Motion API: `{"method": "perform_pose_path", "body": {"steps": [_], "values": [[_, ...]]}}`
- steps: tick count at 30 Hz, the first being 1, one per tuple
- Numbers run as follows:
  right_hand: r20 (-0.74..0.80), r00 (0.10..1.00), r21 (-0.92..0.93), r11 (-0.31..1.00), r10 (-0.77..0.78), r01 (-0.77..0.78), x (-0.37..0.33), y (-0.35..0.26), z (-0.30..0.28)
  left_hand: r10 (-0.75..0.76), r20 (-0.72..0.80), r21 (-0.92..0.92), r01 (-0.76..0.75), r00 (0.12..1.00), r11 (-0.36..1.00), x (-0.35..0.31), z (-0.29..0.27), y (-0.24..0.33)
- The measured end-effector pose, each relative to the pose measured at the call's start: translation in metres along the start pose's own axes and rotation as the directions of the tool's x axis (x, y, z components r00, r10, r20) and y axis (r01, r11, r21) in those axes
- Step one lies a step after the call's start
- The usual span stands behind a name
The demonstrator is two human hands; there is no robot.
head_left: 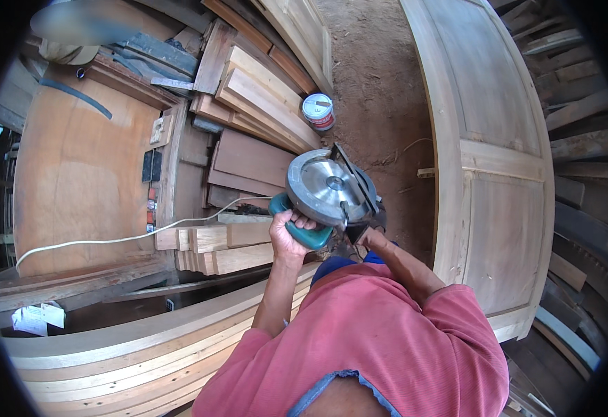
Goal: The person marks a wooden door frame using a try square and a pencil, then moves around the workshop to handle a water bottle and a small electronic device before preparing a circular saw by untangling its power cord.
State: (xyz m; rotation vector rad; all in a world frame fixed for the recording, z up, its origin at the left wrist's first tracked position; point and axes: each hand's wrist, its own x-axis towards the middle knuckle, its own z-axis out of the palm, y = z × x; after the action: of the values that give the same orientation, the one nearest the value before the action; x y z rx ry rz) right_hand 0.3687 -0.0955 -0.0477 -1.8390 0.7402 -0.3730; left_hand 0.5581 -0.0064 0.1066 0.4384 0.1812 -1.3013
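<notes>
A circular saw (304, 182) with a green handle and a round metal blade is held up in front of me, its blade side facing up. My left hand (291, 231) is wrapped round the green rear handle. Under the saw's right side, my right hand (368, 238) reaches in; the saw body hides most of its fingers, so its grip does not show. From the handle, a pale power cord (137, 238) runs off to the left across a wooden panel.
A panelled wooden door (481, 160) lies along my right. Stacked boards (248, 104) and cut timber fill the left, with a wooden tabletop (81, 174) beyond. A white bucket (318, 111) stands on the dirt floor ahead. Long planks (144, 354) lie at lower left.
</notes>
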Motion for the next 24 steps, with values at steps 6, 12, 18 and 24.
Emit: {"method": "perform_pose_path", "body": {"steps": [6, 12, 18, 24], "values": [[0.408, 0.907, 0.293, 0.956, -0.107, -0.019, -0.053, -0.073, -0.032, 0.118, -0.279, 0.154, -0.077, 0.953, 0.985, 0.023, -0.014, -0.008], [0.189, 0.978, 0.418, 0.894, 0.086, -0.159, -0.045, -0.174, -0.091, 0.185, -0.282, 0.448, -0.041, 0.941, 0.893, 0.007, -0.047, -0.006], [-0.399, 0.916, 0.148, 0.984, -0.032, 0.098, 0.067, -0.175, -0.113, 0.036, -0.124, 0.917, 0.100, 0.992, 0.386, -0.034, -0.033, 0.014], [-0.341, 0.938, -0.415, 0.905, -0.059, -0.094, 0.131, -0.063, -0.067, -0.247, -0.091, 0.964, 0.148, 0.965, 0.220, -0.047, -0.012, 0.042]]}}
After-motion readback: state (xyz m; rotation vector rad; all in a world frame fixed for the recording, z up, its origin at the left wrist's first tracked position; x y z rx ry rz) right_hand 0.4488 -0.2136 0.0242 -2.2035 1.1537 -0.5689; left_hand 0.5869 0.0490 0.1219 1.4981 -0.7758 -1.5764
